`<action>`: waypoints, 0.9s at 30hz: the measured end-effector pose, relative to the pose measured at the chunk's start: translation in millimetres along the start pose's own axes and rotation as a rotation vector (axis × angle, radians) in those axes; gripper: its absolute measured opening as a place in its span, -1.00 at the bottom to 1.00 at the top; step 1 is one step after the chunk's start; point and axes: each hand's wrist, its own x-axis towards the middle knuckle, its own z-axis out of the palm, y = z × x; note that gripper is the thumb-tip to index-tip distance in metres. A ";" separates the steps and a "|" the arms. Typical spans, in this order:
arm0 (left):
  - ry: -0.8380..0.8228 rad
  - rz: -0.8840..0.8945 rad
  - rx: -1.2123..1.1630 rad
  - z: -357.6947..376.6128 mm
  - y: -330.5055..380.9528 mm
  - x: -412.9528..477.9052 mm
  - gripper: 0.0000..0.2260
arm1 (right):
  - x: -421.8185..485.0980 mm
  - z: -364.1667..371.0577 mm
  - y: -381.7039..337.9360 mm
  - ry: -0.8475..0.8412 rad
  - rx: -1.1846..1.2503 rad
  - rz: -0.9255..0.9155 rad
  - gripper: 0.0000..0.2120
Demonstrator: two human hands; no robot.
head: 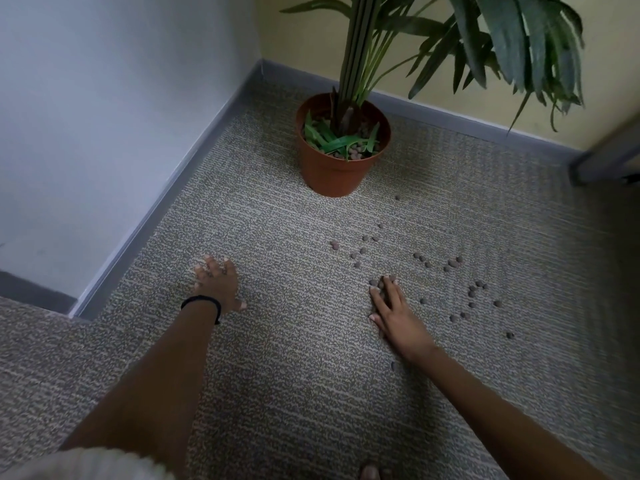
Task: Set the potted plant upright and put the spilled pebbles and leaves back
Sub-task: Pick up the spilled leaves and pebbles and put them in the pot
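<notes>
The terracotta pot (331, 171) stands upright on the carpet near the corner, with its tall green plant (360, 57) rising out of it. Loose green leaves (337, 140) and brown pebbles lie inside the pot. Several spilled pebbles (450, 271) are scattered on the carpet to the right of centre. My right hand (394, 310) lies flat, fingers spread, its fingertips touching a few pebbles (375, 283). My left hand (218, 284), with a black band at the wrist, rests palm down on bare carpet, fingers apart and holding nothing.
A grey-beige patterned carpet (277, 358) covers the floor. A white wall with grey skirting (162, 206) runs along the left, a yellow wall behind the pot. A dark frame edge (606, 157) stands at the right. A toe (369, 472) shows at the bottom.
</notes>
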 end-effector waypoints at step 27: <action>0.029 0.007 -0.003 1.1 -0.8 -1.5 -0.13 | 16.6 -33.4 -2.4 0.078 -0.186 0.000 -0.48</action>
